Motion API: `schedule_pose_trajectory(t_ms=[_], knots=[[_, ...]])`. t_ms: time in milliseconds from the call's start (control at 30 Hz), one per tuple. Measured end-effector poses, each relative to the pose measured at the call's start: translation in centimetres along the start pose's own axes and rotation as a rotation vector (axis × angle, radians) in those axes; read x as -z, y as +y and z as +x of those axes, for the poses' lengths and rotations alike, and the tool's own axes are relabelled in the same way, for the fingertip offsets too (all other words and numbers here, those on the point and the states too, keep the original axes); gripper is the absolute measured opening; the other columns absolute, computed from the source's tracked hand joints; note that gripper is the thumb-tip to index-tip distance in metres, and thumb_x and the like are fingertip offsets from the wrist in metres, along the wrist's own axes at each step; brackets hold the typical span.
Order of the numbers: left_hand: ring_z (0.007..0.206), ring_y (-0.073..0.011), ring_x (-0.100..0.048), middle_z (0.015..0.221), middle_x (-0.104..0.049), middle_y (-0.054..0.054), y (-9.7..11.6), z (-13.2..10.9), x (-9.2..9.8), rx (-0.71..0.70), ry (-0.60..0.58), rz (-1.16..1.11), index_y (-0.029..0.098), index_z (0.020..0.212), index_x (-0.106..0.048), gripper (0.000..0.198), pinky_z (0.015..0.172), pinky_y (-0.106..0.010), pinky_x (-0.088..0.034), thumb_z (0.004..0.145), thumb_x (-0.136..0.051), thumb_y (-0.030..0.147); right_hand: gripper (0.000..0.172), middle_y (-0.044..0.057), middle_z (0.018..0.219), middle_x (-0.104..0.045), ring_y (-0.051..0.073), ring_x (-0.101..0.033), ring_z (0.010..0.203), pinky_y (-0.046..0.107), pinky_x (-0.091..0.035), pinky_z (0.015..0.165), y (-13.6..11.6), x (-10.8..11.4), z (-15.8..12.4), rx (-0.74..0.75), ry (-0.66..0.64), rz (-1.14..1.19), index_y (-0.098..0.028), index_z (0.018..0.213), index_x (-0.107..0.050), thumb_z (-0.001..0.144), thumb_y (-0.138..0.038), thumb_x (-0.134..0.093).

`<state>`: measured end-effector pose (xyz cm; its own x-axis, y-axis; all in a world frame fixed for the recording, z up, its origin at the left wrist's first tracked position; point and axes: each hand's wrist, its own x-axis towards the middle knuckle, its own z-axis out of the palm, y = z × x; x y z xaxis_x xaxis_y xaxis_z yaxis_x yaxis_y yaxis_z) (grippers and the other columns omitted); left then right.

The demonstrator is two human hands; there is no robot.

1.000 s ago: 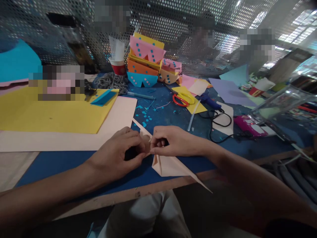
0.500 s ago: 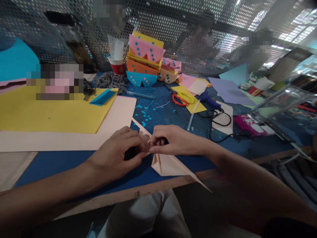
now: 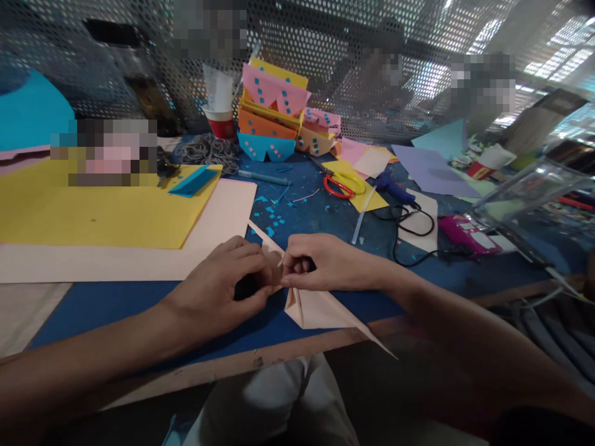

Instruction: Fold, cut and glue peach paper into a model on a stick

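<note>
A folded piece of pale peach paper [image 3: 320, 310] lies at the near edge of the blue table [image 3: 116, 306], with one long point over the edge and another sticking up towards the back. My left hand [image 3: 223, 288] pinches the paper's left side, fingers curled. My right hand [image 3: 325, 263] is closed on the paper's top fold, fingertips meeting those of the left hand. The middle of the paper is hidden under both hands.
Large yellow [image 3: 102, 210] and peach sheets [image 3: 139, 263] lie at left. A stack of folded coloured paper shapes [image 3: 272, 114] and a red cup [image 3: 222, 124] stand at the back. Scissors [image 3: 341, 184], a blue glue gun [image 3: 395, 191] with black cable, a pink device [image 3: 469, 235] and loose papers lie at right.
</note>
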<state>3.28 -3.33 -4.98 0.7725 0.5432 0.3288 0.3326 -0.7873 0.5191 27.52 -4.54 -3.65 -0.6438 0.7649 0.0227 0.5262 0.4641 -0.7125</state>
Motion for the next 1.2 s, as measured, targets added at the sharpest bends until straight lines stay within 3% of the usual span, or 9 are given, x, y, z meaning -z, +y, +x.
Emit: schedule_pose_trajectory(t_ms=[333,600,1200], knots=[[0.089,-0.0217,-0.059,0.091,-0.073,-0.001,-0.28,-0.06,-0.21,0.017,-0.015,-0.009,0.023,0.081,-0.063,0.012,0.082,-0.038,-0.044,0.090,-0.058,0.017,0.004,-0.003,0.084,-0.062,0.013,-0.057,0.077,0.026,-0.042,0.070,-0.67,0.38,-0.03,-0.075,0.000,0.051,-0.018,0.097,-0.065,0.096,-0.020,-0.068],[0.087,-0.0213,-0.058,0.088,-0.072,0.000,-0.53,-0.23,-0.36,0.009,-0.001,-0.012,0.023,0.082,-0.063,0.011,0.081,-0.037,-0.044,0.089,-0.058,0.016,0.018,0.000,0.089,-0.067,0.015,-0.062,0.082,0.026,-0.044,0.071,-0.22,0.24,-0.06,-0.054,-0.013,0.069,-0.019,0.098,-0.066,0.094,-0.031,-0.078],[0.085,-0.0210,-0.059,0.087,-0.072,0.000,-0.20,-0.08,-0.14,-0.007,-0.009,0.001,0.023,0.080,-0.061,0.012,0.080,-0.037,-0.044,0.089,-0.057,0.016,0.006,-0.001,0.089,-0.064,0.014,-0.061,0.082,0.026,-0.044,0.072,-0.59,0.27,-0.04,-0.047,-0.021,0.032,-0.019,0.095,-0.066,0.094,-0.021,-0.072]])
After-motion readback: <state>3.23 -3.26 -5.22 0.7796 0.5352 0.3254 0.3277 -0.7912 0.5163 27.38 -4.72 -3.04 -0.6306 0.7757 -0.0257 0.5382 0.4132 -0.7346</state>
